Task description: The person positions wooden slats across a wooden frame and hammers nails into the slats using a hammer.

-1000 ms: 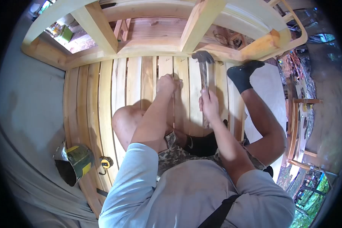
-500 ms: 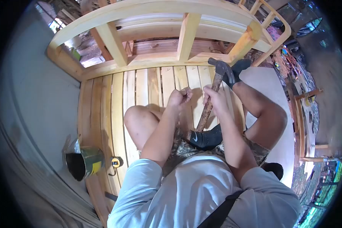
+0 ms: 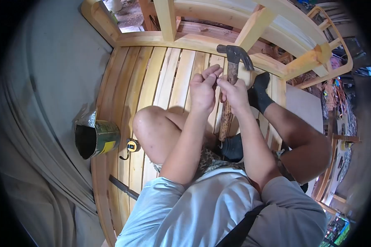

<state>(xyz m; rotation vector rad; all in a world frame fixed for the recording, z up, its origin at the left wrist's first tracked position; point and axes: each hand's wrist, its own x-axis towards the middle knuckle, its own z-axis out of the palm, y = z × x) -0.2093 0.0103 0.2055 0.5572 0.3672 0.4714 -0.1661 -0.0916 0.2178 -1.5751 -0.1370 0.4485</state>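
My right hand [image 3: 235,94] grips the wooden handle of a claw hammer [image 3: 231,71]. The hammer's dark head points away from me, and its handle end comes down near my sock. My left hand [image 3: 203,91] is raised just left of the handle. Its thumb and fingertips are pinched together and meet the right thumb and fingertip. Anything between these fingertips is too small to make out. Below both hands lie the wooden slats [image 3: 169,78] of the seat I sit on.
A wooden rail frame [image 3: 210,45] runs along the far side. On the left stand an open tin can [image 3: 107,138] and a yellow-black tape measure [image 3: 132,145]. A dark flat bar [image 3: 123,187] lies nearer me. Grey cloth [image 3: 49,123] hangs at the left.
My hands have come together, the left moving to the right hand's fingertips. The hammer stands more upright. My view has turned, showing more of the dark bar.
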